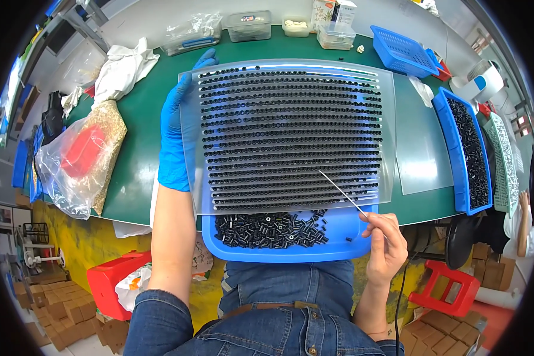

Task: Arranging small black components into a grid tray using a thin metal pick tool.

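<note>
My left hand (175,130), in a blue glove, grips the left edge of a clear slotted plate (388,136). Rows of small black cylindrical parts (291,124) fill most of the plate's slots; the top row is filled only in part. My bare right hand (384,240) pinches a thin metal rod (343,194) between thumb and fingers, its tip over the lower rows. Under the plate's near edge sits a blue tray (279,256) with loose black parts (267,230) heaped toward its left. The plate hides the rest of the tray.
At right stand a long blue bin (442,113) of black parts and a green basket (504,166) of pale pieces. A clear sheet (421,166) lies beside the plate. A bag of grains (110,136) is at left; plastic boxes (249,26) and a blue basket (403,52) line the back.
</note>
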`<state>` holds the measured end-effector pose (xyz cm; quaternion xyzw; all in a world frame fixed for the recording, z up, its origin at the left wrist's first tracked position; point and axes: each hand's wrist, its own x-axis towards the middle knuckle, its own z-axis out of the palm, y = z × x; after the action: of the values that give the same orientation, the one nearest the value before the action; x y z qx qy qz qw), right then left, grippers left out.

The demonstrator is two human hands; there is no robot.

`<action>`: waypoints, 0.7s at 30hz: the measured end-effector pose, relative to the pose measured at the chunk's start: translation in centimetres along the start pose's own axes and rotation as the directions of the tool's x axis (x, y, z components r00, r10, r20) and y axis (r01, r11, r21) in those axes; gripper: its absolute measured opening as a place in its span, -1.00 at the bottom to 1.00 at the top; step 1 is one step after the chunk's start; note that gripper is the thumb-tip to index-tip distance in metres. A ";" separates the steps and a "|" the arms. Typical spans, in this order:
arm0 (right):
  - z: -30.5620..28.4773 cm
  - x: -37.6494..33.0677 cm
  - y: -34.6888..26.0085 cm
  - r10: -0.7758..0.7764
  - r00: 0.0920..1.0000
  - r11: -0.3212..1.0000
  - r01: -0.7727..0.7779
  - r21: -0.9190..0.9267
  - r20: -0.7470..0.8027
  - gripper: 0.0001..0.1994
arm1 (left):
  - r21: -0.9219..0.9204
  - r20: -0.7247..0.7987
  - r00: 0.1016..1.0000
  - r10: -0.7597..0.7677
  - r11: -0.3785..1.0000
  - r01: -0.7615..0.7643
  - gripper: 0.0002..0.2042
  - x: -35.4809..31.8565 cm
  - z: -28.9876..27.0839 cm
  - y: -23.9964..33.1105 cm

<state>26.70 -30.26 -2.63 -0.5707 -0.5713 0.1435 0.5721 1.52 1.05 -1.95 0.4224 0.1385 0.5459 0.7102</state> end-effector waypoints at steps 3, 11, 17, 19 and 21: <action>-0.3 -0.2 -0.1 0.015 1.000 1.000 -0.015 0.004 -0.019 -0.81 | 0.013 0.016 1.000 -0.003 1.000 0.002 -0.38 0.0 -0.1 0.1; 0.5 -0.3 -0.1 -0.014 1.000 1.000 0.014 -0.010 0.026 -0.81 | 0.030 -0.030 0.999 0.043 0.999 -0.043 -0.44 0.1 -0.3 -0.2; 0.8 -0.2 -0.4 -0.010 0.999 0.999 0.011 -0.033 0.031 -0.80 | 0.034 -0.028 0.999 0.040 0.999 -0.039 -0.47 0.0 0.4 0.0; 0.8 -0.2 -0.5 -0.018 1.000 0.999 0.019 -0.030 0.026 -0.80 | 0.027 -0.042 0.998 0.037 0.999 -0.036 -0.47 0.0 0.5 0.0; 0.9 -0.1 -0.6 -0.021 0.999 0.999 0.022 -0.049 0.036 -0.80 | 0.053 -0.024 0.998 0.062 0.997 -0.060 -0.47 0.1 0.2 0.0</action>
<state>25.61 -30.09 -2.53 -0.5760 -0.5908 0.1332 0.5491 1.70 1.10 -1.82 0.4377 0.1489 0.5689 0.6802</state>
